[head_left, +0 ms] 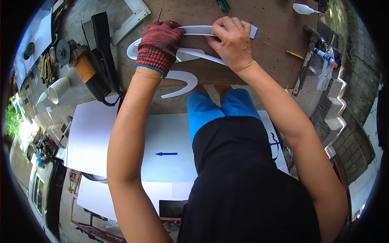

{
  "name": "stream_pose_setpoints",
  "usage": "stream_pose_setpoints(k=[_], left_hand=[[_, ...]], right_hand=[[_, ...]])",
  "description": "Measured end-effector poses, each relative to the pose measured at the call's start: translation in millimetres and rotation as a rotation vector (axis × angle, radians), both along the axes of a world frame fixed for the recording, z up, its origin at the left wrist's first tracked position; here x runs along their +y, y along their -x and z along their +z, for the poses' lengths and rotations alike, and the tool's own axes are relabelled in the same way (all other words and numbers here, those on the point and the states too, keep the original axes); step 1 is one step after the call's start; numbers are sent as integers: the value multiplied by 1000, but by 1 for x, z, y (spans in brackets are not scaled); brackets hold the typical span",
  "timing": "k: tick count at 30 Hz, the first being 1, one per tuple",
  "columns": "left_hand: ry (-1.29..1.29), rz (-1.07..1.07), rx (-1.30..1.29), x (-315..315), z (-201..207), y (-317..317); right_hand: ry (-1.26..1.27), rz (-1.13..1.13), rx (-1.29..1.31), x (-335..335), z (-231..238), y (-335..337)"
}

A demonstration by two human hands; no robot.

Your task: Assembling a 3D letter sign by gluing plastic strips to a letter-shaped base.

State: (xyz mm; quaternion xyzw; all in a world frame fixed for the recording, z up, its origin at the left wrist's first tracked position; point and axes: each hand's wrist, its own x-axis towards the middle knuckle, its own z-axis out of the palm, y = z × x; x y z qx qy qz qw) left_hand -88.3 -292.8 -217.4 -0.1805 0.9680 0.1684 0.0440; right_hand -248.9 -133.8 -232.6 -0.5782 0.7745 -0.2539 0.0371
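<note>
My left hand (160, 44), in a red and black knitted glove with a blue cuff, is closed on a long white strip (198, 30) at the far side of the brown work board. My bare right hand (233, 42) pinches the same strip closer to its right end. Under and beside the glove lies a white curved piece (133, 49) with a rounded left end, partly hidden by the hand. A straight white arm (206, 57) runs from the glove to below my right wrist. Nearer to me, a white hook-shaped piece (190, 83) sticks out past the board's near edge.
At left are an angle grinder (83, 67), a white cup (59, 90) and a metal square (131, 20). To the right lie a pencil (294, 54), a hammer (310, 44) and a white squeeze bottle (304, 9). White sheets (170, 133) lie behind my legs.
</note>
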Motion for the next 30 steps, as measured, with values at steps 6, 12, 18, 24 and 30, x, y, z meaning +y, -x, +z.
stream_pose_setpoints(k=[6, 12, 18, 24, 30], left_hand=[[-11, 8, -29, 0, -1, 0], [12, -12, -32, 0, 6, 3], [40, -29, -80, 2, 7, 5], [33, -53, -68, 5, 7, 6], [-24, -18, 5, 6, 2, 6]], right_hand=[[-18, -28, 15, -2, 3, -4], [-15, 7, 33, -6, 4, -4], [-40, 7, 24, -7, 7, -4], [-46, 16, 9, -6, 7, -4], [-46, 39, -4, -5, 6, -1]])
